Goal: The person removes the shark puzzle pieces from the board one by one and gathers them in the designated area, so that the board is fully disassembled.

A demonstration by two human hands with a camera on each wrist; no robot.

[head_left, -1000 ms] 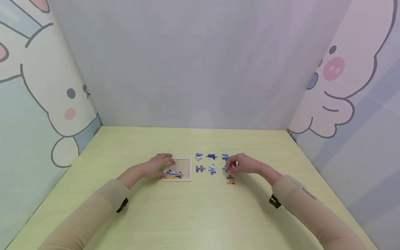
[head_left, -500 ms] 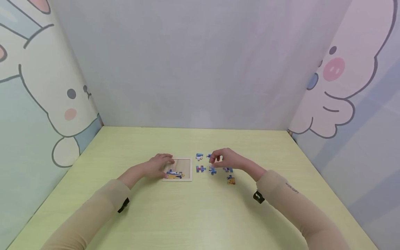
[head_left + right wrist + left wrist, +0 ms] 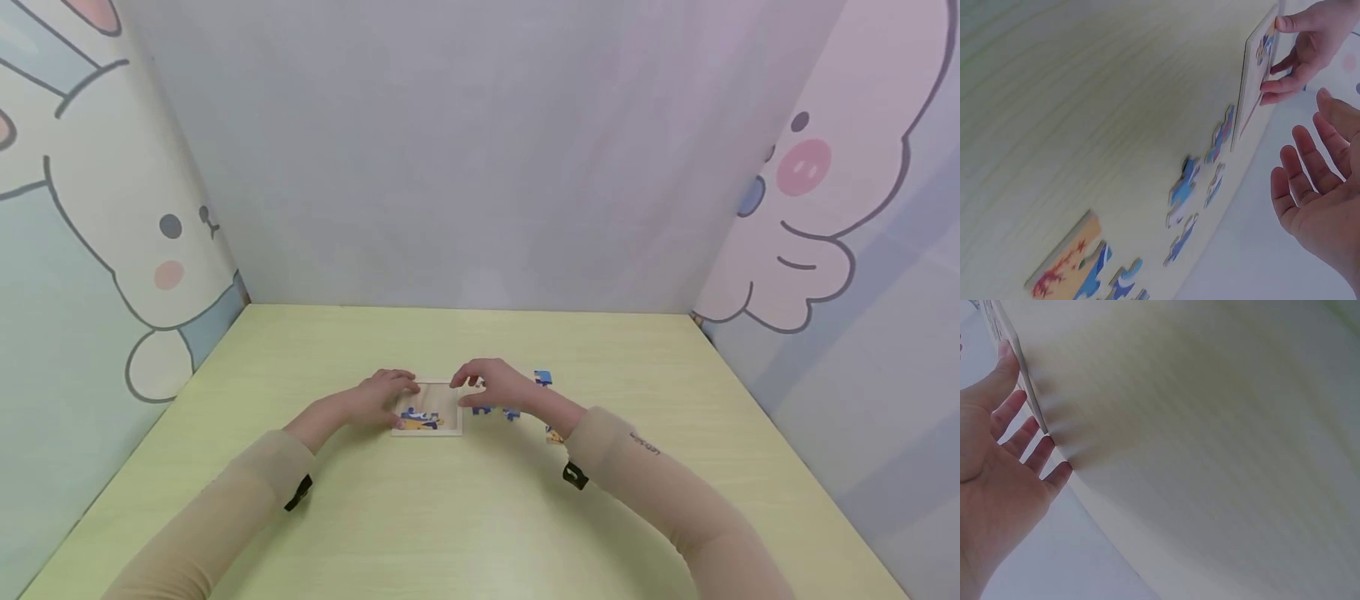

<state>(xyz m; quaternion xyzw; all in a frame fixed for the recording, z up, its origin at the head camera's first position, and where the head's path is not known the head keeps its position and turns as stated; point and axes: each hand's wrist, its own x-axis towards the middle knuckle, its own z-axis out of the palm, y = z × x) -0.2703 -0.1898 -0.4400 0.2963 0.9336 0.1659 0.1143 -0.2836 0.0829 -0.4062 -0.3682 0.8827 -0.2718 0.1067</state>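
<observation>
A shallow wooden puzzle tray (image 3: pixel 431 433) lies on the table, with joined blue-and-yellow puzzle pieces (image 3: pixel 420 419) along its near side. My left hand (image 3: pixel 375 400) rests at the tray's left side, thumb on its near corner and fingers spread toward the far edge; the left wrist view has the fingers fairly straight. Over the tray's right rim hovers my right hand (image 3: pixel 501 387), fingers loosely bent and thumb apart. Nothing shows between its fingers (image 3: pixel 1300 178) in the right wrist view. It partly hides the loose puzzle pieces (image 3: pixel 1182 190) right of the tray.
An orange puzzle piece (image 3: pixel 554 435) and a blue corner piece (image 3: pixel 543 377) lie farthest right on the pale yellow table (image 3: pixel 450 517). A grey curtain (image 3: pixel 480 167) closes off the back, and cartoon-printed sheets (image 3: pixel 97 250) flank both sides.
My right hand has moved left from the rightmost loose pieces, across the others, to the tray's right rim. My left hand stays at the tray's left side.
</observation>
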